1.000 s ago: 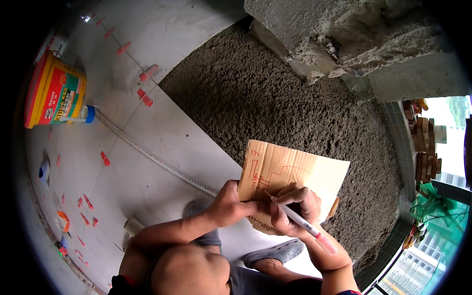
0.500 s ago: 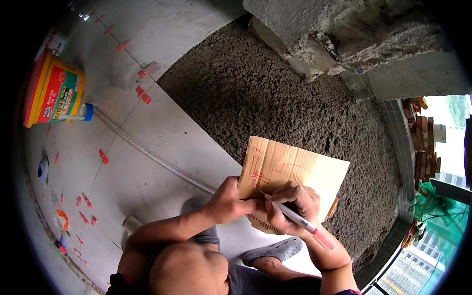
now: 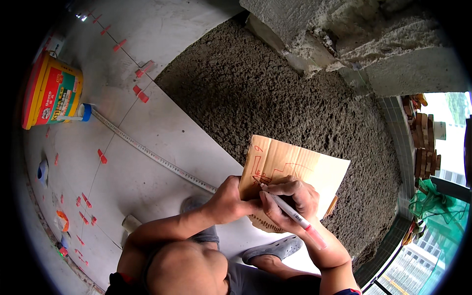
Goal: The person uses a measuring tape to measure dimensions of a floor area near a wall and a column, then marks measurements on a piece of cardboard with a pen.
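Note:
A piece of brown cardboard (image 3: 319, 172) with red hand-drawn lines and marks is held tilted above my knees. My left hand (image 3: 230, 200) is closed on its lower left edge, thumb lying across the front. In my right hand (image 3: 295, 199) is a white marker pen with a red end (image 3: 294, 212), pinched between the fingers. Its tip rests at or very near the red marks on the cardboard's left part. My right hand partly covers the drawing. A steel tape measure (image 3: 152, 155) lies extended across the tiles, its near end hidden behind my left hand.
Rough wet-looking mortar (image 3: 275, 98) covers the floor ahead, beside pale tiles (image 3: 182, 142) with red levelling wedges (image 3: 140, 93) in the joints. A yellow and red bucket (image 3: 54, 93) stands left. A broken concrete block (image 3: 344, 39) juts in above; green netting (image 3: 432, 204) hangs right.
The marker tip has moved slightly up and left over the cardboard, and more red strokes show near it. My left hand keeps its hold.

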Motion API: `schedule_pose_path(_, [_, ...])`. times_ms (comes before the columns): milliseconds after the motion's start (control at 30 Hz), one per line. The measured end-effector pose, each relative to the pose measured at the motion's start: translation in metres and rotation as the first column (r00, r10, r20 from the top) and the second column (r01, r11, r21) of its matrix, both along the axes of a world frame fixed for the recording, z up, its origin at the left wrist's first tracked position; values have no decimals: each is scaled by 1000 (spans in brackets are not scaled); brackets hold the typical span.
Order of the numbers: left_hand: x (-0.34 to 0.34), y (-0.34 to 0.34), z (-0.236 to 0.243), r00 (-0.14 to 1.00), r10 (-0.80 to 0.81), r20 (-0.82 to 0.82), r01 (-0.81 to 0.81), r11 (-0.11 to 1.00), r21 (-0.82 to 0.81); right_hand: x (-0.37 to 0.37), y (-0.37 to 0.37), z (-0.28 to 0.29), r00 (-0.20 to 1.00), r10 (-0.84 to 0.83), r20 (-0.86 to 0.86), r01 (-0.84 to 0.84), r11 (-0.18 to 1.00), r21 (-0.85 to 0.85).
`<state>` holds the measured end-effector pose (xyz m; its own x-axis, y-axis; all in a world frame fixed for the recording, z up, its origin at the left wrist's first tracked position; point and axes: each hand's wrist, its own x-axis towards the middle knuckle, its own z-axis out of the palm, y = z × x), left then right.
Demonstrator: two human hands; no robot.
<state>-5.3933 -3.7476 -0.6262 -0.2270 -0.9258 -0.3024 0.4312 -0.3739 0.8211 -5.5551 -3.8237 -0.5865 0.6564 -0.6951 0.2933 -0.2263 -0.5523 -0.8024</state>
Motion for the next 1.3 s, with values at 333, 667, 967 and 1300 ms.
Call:
schedule_pose_path(333, [-1,2,-2,1000,12,19,-12,1000,-5,4,1,2,999,-12,-38,11,1000,-24])
schedule_pose_path(667, [-1,2,-4,996,-1,92,1,1000,-4,2,0,-1,1000,10,13,-10,1000,9])
schedule_pose_path(967, [2,6,-3,996,1,94,0,1000,-7,6,2,-3,1000,18,21,-17,1000,-2])
schedule_pose_path(1300, [8,3,-10,999,40,-14,-38,993,114,-21,-14,-4,968,-225,113,215,972,96])
